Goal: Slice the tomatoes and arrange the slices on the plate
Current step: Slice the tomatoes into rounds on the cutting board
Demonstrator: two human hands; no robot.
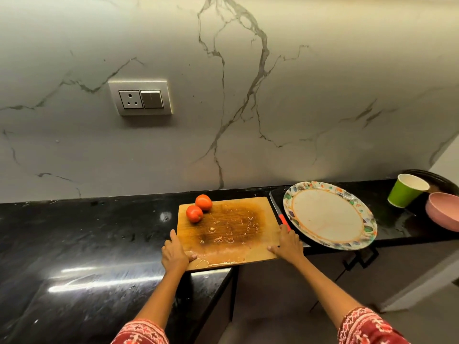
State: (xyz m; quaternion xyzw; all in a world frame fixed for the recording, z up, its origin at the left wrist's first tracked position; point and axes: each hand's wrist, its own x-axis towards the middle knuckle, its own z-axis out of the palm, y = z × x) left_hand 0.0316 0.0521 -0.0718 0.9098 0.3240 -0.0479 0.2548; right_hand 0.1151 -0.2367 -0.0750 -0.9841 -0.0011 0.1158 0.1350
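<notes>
The wet wooden cutting board (228, 229) is gripped at its near corners: the left hand (175, 253) is curled round the left edge, the right hand (288, 244) round the right. Two whole tomatoes (198, 208) are seen touching at the board's far-left corner. Just right of the board, a red-handled knife (279, 213) is laid on the black counter (87, 244), beside the patterned plate (367, 229). Further right, a green cup (406, 191) and pink bowl (444, 211) are spotted.

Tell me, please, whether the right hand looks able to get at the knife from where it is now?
Probably yes. The right hand grips the cutting board's right edge, and the knife lies just beyond its fingers, between board and plate, with nothing over the red handle. It would have to let go of the board first.
</notes>
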